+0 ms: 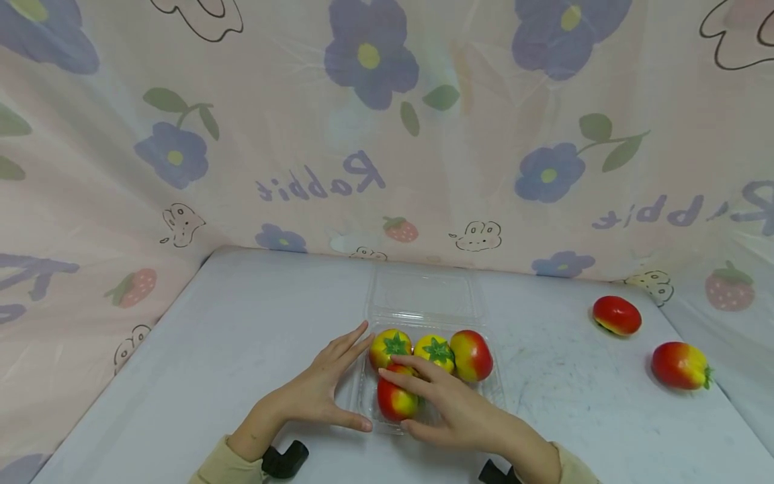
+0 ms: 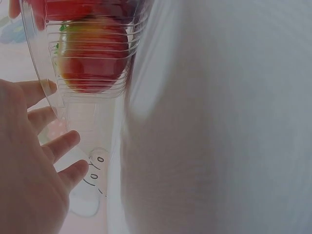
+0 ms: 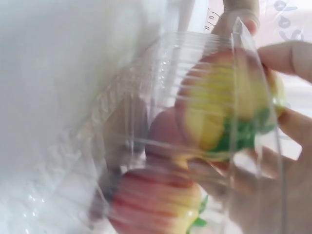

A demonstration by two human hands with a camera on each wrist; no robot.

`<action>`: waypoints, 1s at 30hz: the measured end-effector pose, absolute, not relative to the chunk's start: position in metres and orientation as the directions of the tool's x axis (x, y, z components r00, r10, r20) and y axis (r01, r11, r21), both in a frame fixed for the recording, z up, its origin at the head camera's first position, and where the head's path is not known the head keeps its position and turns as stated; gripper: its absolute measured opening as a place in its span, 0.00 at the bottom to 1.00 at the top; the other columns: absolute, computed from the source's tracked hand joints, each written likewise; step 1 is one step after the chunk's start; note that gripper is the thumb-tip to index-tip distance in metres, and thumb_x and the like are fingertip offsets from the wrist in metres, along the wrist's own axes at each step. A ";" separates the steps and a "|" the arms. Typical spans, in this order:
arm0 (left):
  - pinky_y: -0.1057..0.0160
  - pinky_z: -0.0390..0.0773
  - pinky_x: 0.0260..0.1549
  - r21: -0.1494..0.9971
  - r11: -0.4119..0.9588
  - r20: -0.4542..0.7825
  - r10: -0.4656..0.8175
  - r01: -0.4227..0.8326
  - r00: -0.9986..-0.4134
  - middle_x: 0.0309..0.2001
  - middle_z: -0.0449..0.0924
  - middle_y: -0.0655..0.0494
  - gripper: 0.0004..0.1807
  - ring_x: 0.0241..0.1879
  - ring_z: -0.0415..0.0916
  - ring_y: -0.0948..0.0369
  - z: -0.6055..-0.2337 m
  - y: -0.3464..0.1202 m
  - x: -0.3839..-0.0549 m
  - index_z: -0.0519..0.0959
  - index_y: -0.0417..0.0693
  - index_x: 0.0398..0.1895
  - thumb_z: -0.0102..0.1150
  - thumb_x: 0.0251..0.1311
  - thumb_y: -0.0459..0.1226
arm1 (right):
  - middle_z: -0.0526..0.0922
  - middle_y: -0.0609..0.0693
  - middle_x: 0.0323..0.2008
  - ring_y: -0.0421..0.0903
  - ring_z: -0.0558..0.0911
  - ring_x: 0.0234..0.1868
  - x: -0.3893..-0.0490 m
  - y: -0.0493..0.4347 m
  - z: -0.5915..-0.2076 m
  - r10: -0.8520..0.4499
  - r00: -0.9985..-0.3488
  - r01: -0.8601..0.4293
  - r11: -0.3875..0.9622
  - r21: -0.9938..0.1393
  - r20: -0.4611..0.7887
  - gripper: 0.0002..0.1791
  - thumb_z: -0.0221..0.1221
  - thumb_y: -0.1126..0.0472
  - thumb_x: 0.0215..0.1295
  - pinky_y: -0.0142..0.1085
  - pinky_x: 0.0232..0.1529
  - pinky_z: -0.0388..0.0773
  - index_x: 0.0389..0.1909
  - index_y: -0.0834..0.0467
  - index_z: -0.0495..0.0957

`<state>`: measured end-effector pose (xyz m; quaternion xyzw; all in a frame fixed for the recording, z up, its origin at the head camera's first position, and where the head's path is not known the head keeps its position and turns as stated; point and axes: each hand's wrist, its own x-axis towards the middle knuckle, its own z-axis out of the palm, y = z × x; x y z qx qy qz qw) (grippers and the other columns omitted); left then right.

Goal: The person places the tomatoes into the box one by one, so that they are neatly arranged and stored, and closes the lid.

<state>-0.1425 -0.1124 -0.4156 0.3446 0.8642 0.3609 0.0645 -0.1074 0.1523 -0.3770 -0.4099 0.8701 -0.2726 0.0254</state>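
Observation:
A clear plastic clamshell box (image 1: 496, 396) stands with its lid (image 1: 423, 296) folded back. Three red-and-yellow fruits with green leafy tops are along its far side: the left fruit (image 1: 381, 343), the middle fruit (image 1: 432, 346) and the right fruit (image 1: 474, 355). A front fruit (image 1: 396, 400) sits at the near left of the box. My right hand (image 1: 453, 410) holds this front fruit, fingers over its far side and thumb at its near side. My left hand (image 1: 311, 393) is spread along the box's left side, fingertips (image 2: 48, 87) at the rim.
Two more red-and-yellow fruits lie on the white table at the right, a far fruit (image 1: 617, 316) and a nearer fruit (image 1: 680, 366). A printed curtain (image 1: 272, 121) bounds the table's back and sides. Black wrist mounts (image 1: 285, 460) show below the hands.

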 end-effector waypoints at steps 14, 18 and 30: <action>0.29 0.54 0.61 0.657 0.511 0.137 0.643 0.555 -0.754 0.78 0.31 0.63 0.63 0.74 0.43 0.45 -0.418 -0.113 -0.144 0.48 0.60 0.77 0.73 0.36 0.61 | 0.72 0.42 0.61 0.42 0.74 0.59 -0.107 0.150 -0.380 -0.610 -0.775 -0.604 0.636 -0.479 0.166 0.32 0.58 0.33 0.58 0.46 0.56 0.77 0.60 0.42 0.71; 0.28 0.54 0.61 0.652 0.515 0.137 0.642 0.557 -0.754 0.78 0.31 0.64 0.64 0.74 0.42 0.44 -0.418 -0.113 -0.144 0.48 0.60 0.77 0.72 0.36 0.62 | 0.74 0.45 0.58 0.43 0.76 0.55 -0.107 0.147 -0.383 -0.580 -0.794 -0.601 0.704 -0.379 0.181 0.34 0.52 0.29 0.59 0.44 0.52 0.80 0.61 0.43 0.74; 0.29 0.52 0.62 0.651 0.512 0.143 0.642 0.560 -0.753 0.78 0.31 0.64 0.64 0.74 0.41 0.44 -0.418 -0.114 -0.144 0.48 0.59 0.77 0.73 0.36 0.62 | 0.71 0.46 0.63 0.46 0.79 0.55 -0.105 0.161 -0.375 -0.667 -0.726 -0.654 0.591 -0.473 0.170 0.23 0.63 0.52 0.62 0.42 0.51 0.80 0.58 0.42 0.73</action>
